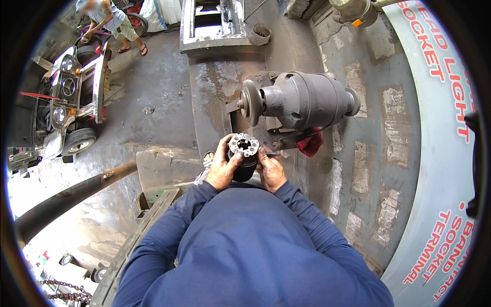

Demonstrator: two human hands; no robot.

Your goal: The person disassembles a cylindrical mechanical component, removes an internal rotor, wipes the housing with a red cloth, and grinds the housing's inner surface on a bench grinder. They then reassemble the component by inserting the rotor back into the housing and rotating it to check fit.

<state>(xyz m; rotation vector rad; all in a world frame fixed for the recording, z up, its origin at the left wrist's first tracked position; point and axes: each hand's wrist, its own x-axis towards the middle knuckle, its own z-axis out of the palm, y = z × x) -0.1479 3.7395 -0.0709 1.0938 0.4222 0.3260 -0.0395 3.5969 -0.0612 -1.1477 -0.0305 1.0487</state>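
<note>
Close in front of my body, a cylindrical metal part [244, 145] with a ring-shaped, holed pale end face and a dark side is held end up. My left hand [223, 166] is closed round its left side, thumb along the near side. My right hand [271, 170] is at its right side, thumb and fingers bent. From the right hand a short dark rod-like piece [275, 154] sticks out to the right; its kind is unclear. Just beyond both hands stands a large grey bench grinder [312, 100] with a wheel [250, 103] at its left end.
A red cloth [309, 144] hangs below the grinder. A brown pipe [76, 197] slants in from the left above a wooden bench edge [135, 245]. Far left stands a vehicle [66, 97], with a person [115, 23] behind it. A lettered panel [434, 153] curves along the right.
</note>
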